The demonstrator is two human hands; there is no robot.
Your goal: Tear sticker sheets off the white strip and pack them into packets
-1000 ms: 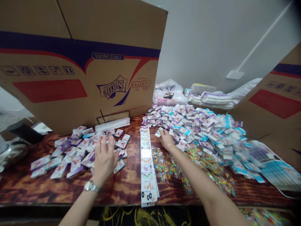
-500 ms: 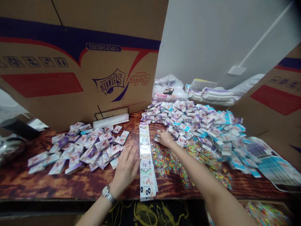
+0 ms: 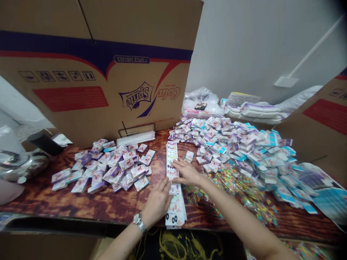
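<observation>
A long stack of printed nail-sticker strips (image 3: 175, 191) lies front to back on the wooden table (image 3: 54, 202). My right hand (image 3: 187, 172) rests flat across its upper middle, fingers pointing left. My left hand (image 3: 158, 202), with a wristwatch (image 3: 138, 222), touches the stack's left edge from the front. Neither hand visibly grips it. A loose pile of small white-and-purple packets (image 3: 111, 168) lies left of the stack. A larger pile of packets with blue and purple edges (image 3: 238, 146) spreads to the right, and a single packet (image 3: 189, 156) lies close to my right fingers.
Clear bags of colourful small pieces (image 3: 238, 191) lie under my right forearm. A large upside-down Sprite cardboard box (image 3: 94, 72) stands behind the table, with a clear tube (image 3: 135, 138) at its foot. A metal pot (image 3: 20, 166) sits far left; plastic bags and white packs (image 3: 252, 112) lie behind.
Both hands have come together on the strip stack: my left hand moved right from the left pile, and my right hand moved left from the right pile. One packet now lies apart.
</observation>
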